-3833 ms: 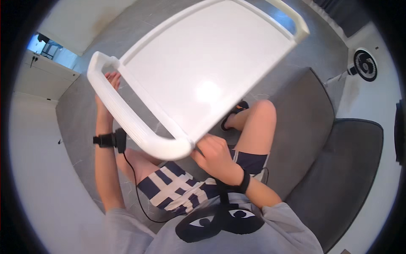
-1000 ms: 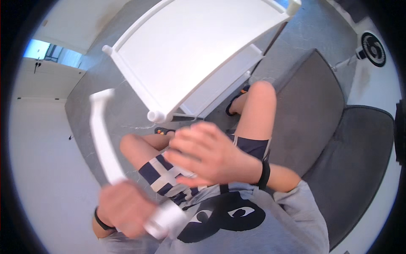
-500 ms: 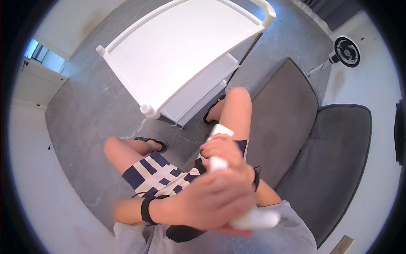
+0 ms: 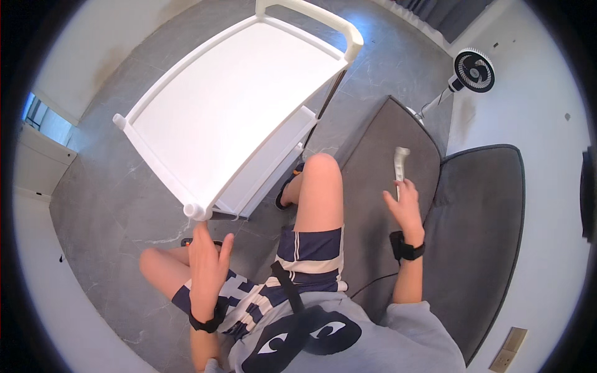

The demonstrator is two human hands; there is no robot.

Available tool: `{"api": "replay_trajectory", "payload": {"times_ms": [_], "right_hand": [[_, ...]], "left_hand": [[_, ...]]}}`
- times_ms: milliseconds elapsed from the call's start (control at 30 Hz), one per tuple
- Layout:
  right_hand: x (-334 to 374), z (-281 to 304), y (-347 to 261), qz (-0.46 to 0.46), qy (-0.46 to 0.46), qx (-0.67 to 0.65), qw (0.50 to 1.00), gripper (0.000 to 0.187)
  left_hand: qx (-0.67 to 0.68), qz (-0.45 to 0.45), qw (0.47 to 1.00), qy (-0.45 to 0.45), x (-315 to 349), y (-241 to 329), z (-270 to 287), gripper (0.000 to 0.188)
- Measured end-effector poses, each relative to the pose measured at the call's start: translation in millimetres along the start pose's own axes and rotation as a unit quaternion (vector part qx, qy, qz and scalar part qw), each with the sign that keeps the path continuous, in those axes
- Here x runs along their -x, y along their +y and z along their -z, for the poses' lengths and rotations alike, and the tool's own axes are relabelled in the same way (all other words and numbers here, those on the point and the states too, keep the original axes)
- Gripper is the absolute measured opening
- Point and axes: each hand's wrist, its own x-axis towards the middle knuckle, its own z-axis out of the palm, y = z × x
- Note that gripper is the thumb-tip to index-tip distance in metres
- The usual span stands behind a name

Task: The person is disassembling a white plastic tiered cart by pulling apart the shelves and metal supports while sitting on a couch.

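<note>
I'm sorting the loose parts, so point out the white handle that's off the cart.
The white handle at the right hand, over the grey sofa; the other handle is fitted at the far end of the cart.

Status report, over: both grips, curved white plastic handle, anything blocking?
Left grip open, by near corner of white rectangular plastic trolley. Right grip at curved white handle, hold unclear. Handle over dark-grey padded seat, no obstruction visible.

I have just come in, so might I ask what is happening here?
A person's right hand is at one end of a loose white handle over the gray sofa; its grip is unclear. The open left hand is by a corner of the white cart, whose left end shows two bare pegs.
</note>
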Motion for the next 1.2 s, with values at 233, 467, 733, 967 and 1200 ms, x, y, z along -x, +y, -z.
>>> {"api": "replay_trajectory", "payload": {"times_ms": [233, 467, 733, 967, 1200], "right_hand": [[-88, 3, -103, 0.143, 0.041, -0.123, 0.981, 0.045], [-170, -15, -153, 0.182, 0.086, -0.223, 0.954, 0.065], [-184, -59, -206, 0.114, -0.061, -0.376, 0.918, 0.049], [-141, -43, -262, 0.159, -0.088, -0.578, 0.795, 0.034], [-69, -55, -292, 0.098, -0.065, -0.583, 0.804, 0.031]], "left_hand": [[0.274, 0.020, 0.961, -0.027, -30, -21, -28, 0.022], [0.211, 0.018, 0.977, 0.014, -37, -57, 16, 0.014], [0.171, 0.034, 0.983, 0.061, -52, -152, 29, 0.017], [0.091, 0.085, 0.979, 0.161, -128, -212, 81, 0.033], [0.096, 0.121, 0.969, 0.195, -173, -244, 96, 0.046]]}}
